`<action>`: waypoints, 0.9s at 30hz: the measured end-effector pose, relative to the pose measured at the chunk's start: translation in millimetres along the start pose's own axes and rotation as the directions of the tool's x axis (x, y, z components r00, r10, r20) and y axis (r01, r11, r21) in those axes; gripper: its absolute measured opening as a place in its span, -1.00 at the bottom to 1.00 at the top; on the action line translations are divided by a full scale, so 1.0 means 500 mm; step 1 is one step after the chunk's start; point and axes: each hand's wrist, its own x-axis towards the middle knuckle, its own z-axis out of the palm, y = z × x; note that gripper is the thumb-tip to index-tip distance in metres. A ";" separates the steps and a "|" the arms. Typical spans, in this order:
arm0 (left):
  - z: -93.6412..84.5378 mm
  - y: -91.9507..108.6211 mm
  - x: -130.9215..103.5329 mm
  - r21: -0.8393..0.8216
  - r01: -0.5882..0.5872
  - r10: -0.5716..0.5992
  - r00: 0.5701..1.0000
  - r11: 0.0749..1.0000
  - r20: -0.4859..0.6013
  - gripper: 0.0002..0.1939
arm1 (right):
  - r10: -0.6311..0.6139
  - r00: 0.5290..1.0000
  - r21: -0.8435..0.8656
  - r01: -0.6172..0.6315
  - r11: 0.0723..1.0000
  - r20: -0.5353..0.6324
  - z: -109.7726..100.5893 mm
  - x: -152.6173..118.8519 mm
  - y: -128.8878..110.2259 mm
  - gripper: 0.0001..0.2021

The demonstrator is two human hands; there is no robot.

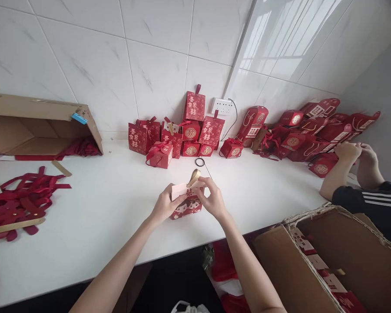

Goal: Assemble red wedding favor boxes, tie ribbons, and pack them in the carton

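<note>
A small red and pink gift box [187, 208] with two cartoon faces on its front stands on the white table between my hands. From its top rises a gold ribbon loop [194, 177]. My left hand [164, 203] grips the box's left side, its thumb across the front by the pink top flap [179, 190]. On the other side, my right hand [212, 198] holds the upper right edge near the loop, thumb and fingers closed on it. The back of the box is hidden.
Finished-looking red gift boxes [191, 132] stand along the tiled wall, with more piled at right near a co-worker's hands [356, 154]. Red straps [22, 200] lie left before a cardboard box [42, 104]. Another open carton [309, 252] sits at lower right. A black ring [200, 162] lies ahead.
</note>
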 end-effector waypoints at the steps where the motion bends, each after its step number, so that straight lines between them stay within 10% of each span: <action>1: -0.009 0.003 0.004 -0.003 -0.001 0.001 0.999 1.000 0.054 -0.66 | -0.040 0.999 -0.038 0.040 0.998 -0.002 0.004 0.000 -0.002 -0.82; 11: -0.036 0.122 0.048 0.159 -0.203 0.194 0.978 0.966 0.072 -0.57 | 0.012 1.000 -0.011 -0.013 1.000 -0.028 0.020 0.001 -0.029 -0.87; 17: -0.018 0.097 0.041 0.157 -0.318 0.331 0.941 0.935 -0.066 -0.83 | -0.042 0.996 -0.035 0.039 0.999 -0.081 0.033 -0.008 -0.030 -0.92; 27: -0.040 0.095 0.025 -0.089 -0.370 0.379 0.915 0.925 0.136 -0.74 | -0.089 0.996 -0.001 0.089 0.996 0.005 0.025 -0.017 -0.036 -0.88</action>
